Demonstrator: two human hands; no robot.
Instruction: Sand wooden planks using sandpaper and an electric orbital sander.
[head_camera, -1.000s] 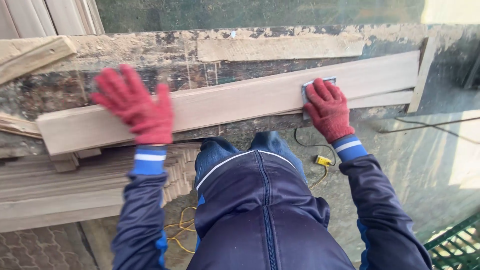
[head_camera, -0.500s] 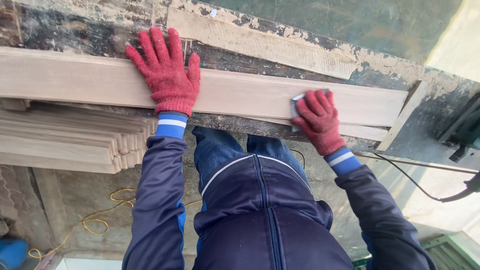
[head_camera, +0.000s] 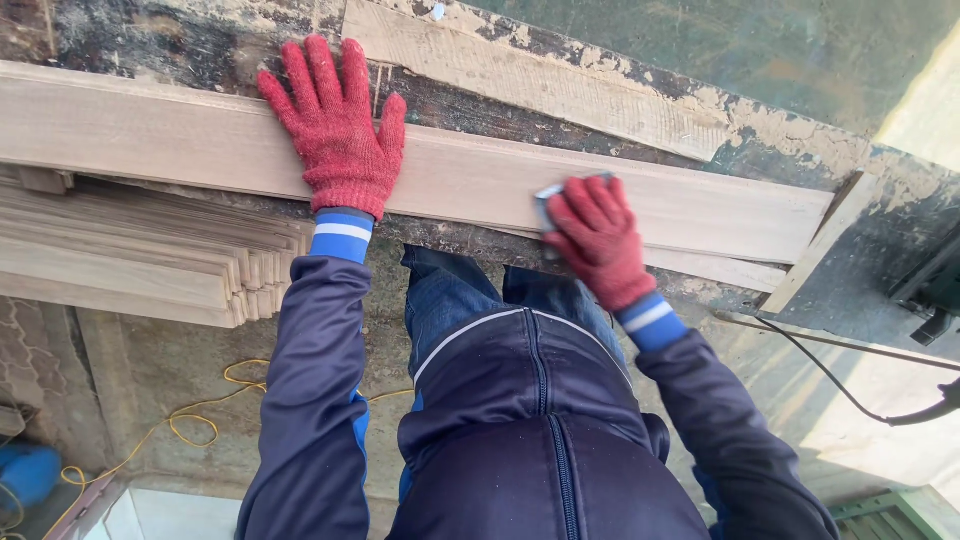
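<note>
On the long pale board (head_camera: 470, 180), my right hand (head_camera: 595, 240) clamps the sanding pad (head_camera: 548, 194), now shifted toward 9 o'clock of its earlier spot. My left hand (head_camera: 335, 130) stays flat, fingers spread, on the board. Stacked planks (head_camera: 150, 260) lie at 8 o'clock.

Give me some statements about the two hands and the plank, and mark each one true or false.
1. The left hand lies flat, fingers spread, on the plank. True.
2. The right hand is empty. False: it presses a small sanding pad onto the plank.
3. Both hands wear blue gloves. False: the gloves are red.
4. A stack of boards lies below the plank, on the left. True.
5. A yellow cord lies on the floor. True.
</note>
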